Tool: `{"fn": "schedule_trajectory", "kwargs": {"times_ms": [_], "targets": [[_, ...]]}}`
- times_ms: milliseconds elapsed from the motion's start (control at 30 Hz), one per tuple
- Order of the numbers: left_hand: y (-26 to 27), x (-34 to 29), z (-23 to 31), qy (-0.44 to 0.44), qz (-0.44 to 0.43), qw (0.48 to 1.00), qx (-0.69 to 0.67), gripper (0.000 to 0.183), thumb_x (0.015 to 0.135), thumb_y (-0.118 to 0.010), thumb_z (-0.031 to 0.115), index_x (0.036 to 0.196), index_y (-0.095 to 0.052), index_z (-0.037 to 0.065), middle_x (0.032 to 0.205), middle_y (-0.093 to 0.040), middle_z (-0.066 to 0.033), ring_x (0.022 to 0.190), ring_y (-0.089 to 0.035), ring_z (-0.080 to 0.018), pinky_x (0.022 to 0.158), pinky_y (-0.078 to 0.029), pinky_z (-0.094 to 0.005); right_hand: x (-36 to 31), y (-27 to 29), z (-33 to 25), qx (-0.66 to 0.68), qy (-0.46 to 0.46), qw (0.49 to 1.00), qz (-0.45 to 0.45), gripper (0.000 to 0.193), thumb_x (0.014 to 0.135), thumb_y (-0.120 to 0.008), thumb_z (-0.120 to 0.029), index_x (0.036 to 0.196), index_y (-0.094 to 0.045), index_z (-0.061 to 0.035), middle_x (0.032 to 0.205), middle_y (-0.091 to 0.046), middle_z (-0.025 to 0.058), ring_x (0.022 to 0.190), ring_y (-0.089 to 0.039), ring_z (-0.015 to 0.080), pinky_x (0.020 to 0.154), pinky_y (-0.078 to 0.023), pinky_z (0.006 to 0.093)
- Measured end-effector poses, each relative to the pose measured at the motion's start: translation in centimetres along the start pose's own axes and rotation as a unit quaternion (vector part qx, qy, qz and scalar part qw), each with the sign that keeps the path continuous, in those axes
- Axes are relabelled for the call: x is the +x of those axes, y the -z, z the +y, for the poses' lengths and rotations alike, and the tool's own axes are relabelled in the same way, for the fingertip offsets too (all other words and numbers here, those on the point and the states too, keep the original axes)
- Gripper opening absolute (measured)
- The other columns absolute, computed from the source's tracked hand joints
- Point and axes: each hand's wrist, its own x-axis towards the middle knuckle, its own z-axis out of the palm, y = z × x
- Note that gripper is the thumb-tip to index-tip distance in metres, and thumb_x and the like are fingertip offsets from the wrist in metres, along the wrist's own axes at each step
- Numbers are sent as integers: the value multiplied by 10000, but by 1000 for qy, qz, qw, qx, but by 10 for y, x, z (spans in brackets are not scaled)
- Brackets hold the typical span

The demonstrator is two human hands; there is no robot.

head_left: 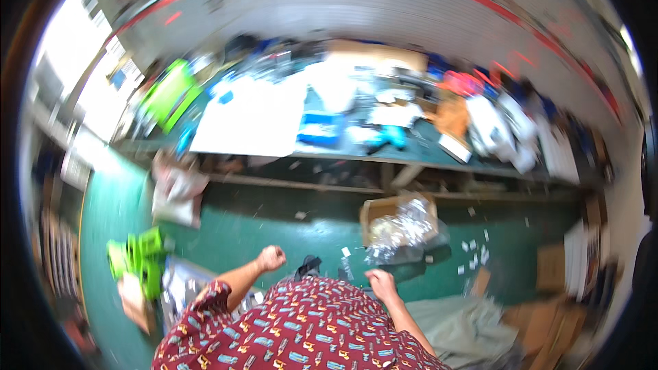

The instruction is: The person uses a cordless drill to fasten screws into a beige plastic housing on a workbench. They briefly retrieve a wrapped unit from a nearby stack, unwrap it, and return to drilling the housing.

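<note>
My left hand (271, 258) hangs in the air in front of my patterned dark red shirt (308, 325), its fingers curled into a loose fist with nothing seen in it. On the other side, my right hand (380, 281) is also curled closed, low beside my body, and no object shows in it. Neither hand touches the workbench (349, 154). Nearest to the right hand is a cardboard box (375, 210) on the floor, with clear plastic wrap (401, 233) spilling out of it.
On the long bench lie a white sheet (250, 116), a bright green bin (171, 96), a blue packet (320, 129) and white bags (490, 127). Green bins (142, 253), a pale sack (177, 188), flattened cardboard (548, 325) and grey-green cloth (459, 329) lie on the green floor (315, 233).
</note>
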Motion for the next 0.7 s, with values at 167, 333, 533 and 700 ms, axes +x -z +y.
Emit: {"fn": "schedule_trajectory", "kwargs": {"times_ms": [167,333,533,700], "targets": [[41,-145,-138,246,218,933,-146,172,810,-713,215,874,-779,69,866,-785,-118,804,-753,-231,787,-604,-369,130,-80,-191,11,186,961,-204,194,970,-666,-105,1112,-777,-34,1015,-786,95,919,-730,168,847,-579,316],[-16,-277,-197,399,355,791,-300,164,832,-660,194,867,-758,67,895,-770,-183,885,-752,-333,818,-590,-441,191,-143,-250,-30,136,940,-310,211,962,-651,-131,1063,-766,14,901,-783,106,817,-731,169,755,-578,316],[-154,-351,-145,557,259,712,-340,280,881,-611,201,1023,-761,12,1078,-738,-258,1031,-717,-430,898,-562,-522,249,-192,-149,-273,283,765,-511,219,928,-708,-220,1001,-779,-26,855,-782,107,792,-750,180,724,-587,368],[-200,-319,-73,540,197,686,-446,242,784,-713,284,933,-828,132,1060,-778,-167,1033,-745,-339,946,-588,-427,315,-225,-124,-375,245,683,-577,193,923,-722,-181,998,-773,-11,855,-778,108,768,-745,196,699,-594,376]]}}
